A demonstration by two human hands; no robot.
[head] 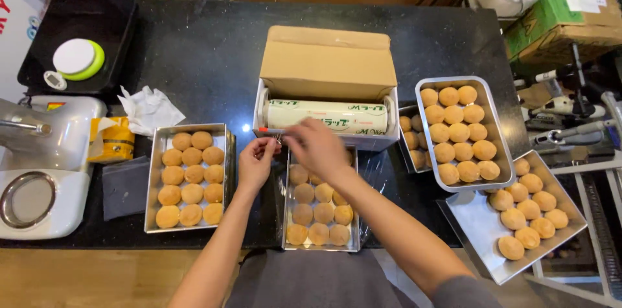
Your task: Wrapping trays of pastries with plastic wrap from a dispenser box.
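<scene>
The left hand (256,164) and right hand (319,147) meet just in front of the open cardboard dispenser box (326,84), at its lower front edge. Both hands have fingertips pinched together on the thin, transparent edge of the cling film (277,136), which is barely visible between them; the remaining fingers are curled. The film comes off a pale cylindrical roll (327,115) lying lengthwise in the box, whose plain brown lid is folded back.

Directly beneath the hands stands a rectangular metal tray (321,246) with shiny, upright walls, filled with smooth, round, golden-brown dough balls (312,213). The right forearm crosses over this tray and hides part of its rows. A crinkled clear film sheet lies under and beside the tray on its right.

A second tray (154,182) of the same kind, filled in three columns, sits just left of the left hand. To the right, a third tray (495,133) rests stacked over another, and a fourth tray (472,225) lies angled at the counter corner, partly filled. All stand on a glossy black stone counter (214,55). A crumpled white tissue (150,108), a yellow packet (111,139) and a white kitchen scale (40,178) occupy the left end
</scene>
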